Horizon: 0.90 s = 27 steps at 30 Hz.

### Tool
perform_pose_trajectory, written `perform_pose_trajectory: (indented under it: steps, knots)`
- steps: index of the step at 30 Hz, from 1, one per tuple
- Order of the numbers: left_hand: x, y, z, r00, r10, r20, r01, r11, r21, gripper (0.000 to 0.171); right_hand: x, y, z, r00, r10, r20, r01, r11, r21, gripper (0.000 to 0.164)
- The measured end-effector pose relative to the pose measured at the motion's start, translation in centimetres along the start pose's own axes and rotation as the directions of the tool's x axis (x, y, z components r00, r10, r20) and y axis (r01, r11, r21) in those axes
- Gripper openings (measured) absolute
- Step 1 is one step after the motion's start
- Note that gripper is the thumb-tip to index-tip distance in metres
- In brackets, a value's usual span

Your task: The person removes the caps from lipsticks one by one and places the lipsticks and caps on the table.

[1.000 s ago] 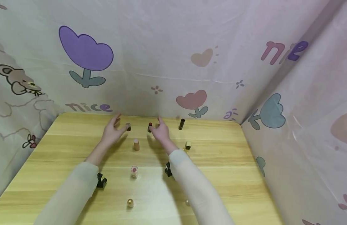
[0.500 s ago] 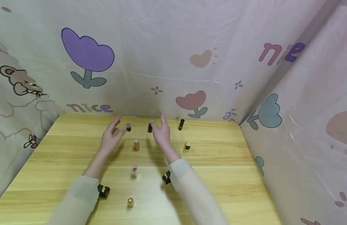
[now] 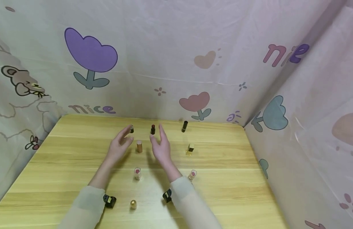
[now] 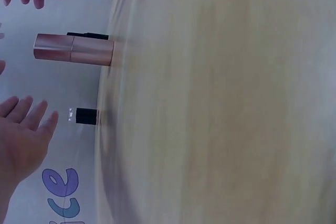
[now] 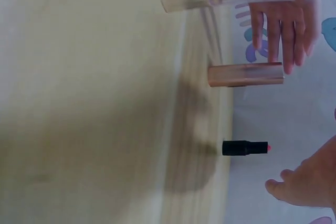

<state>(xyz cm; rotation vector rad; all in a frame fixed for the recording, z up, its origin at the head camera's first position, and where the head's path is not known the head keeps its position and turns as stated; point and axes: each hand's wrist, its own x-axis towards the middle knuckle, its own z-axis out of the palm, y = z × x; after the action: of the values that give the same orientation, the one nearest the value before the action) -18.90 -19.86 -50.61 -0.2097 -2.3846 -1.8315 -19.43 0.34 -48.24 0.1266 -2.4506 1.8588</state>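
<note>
Both hands hover over the table with nothing held. My left hand (image 3: 119, 148) has its fingers loosely bent, near a small black tube with a clear top (image 3: 131, 129) and left of a rose-gold tube (image 3: 139, 147). With fingers extended, my right hand (image 3: 161, 149) is just in front of an uncapped black lipstick with a red tip (image 3: 153, 129), which stands upright. In the right wrist view a gap shows between that black lipstick (image 5: 244, 148) and the right hand (image 5: 310, 177). The left wrist view shows the rose-gold tube (image 4: 73, 49) upright, apart from the left hand (image 4: 23, 140).
On the wooden table (image 3: 228, 190) stand a slim black tube (image 3: 184, 126), a gold-and-black square tube (image 3: 190, 149), two clear tubes with pink inside, one at the middle and one at the right, and a gold round-topped item (image 3: 133, 204). A printed curtain (image 3: 147, 63) borders the back.
My right hand has drawn back from the black lipstick, leaving it standing with its red tip showing. The left hand has shifted slightly right and toward me.
</note>
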Motion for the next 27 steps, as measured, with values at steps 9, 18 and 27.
perform_pose_trajectory:
  steps: [9, 18, 27]
  knots:
    - [0.1, -1.1, 0.5, 0.993, 0.066, 0.099, -0.059, 0.996, -0.072, 0.057, -1.4, 0.8, 0.4, 0.998, 0.023, 0.052, -0.022, 1.0, -0.021, 0.068]
    - [0.0, -0.9, 0.5, 0.987, 0.026, 0.158, -0.025, 1.0, -0.01, 0.052, -2.2, 1.7, 0.6, 0.988, 0.066, 0.139, -0.06, 0.997, -0.05, 0.07]
    - [0.1, -1.5, 0.9, 0.985, 0.008, 0.174, -0.008, 1.0, -0.002, 0.043, -2.1, 2.5, 0.9, 0.979, 0.078, 0.19, -0.067, 0.996, -0.06, 0.072]
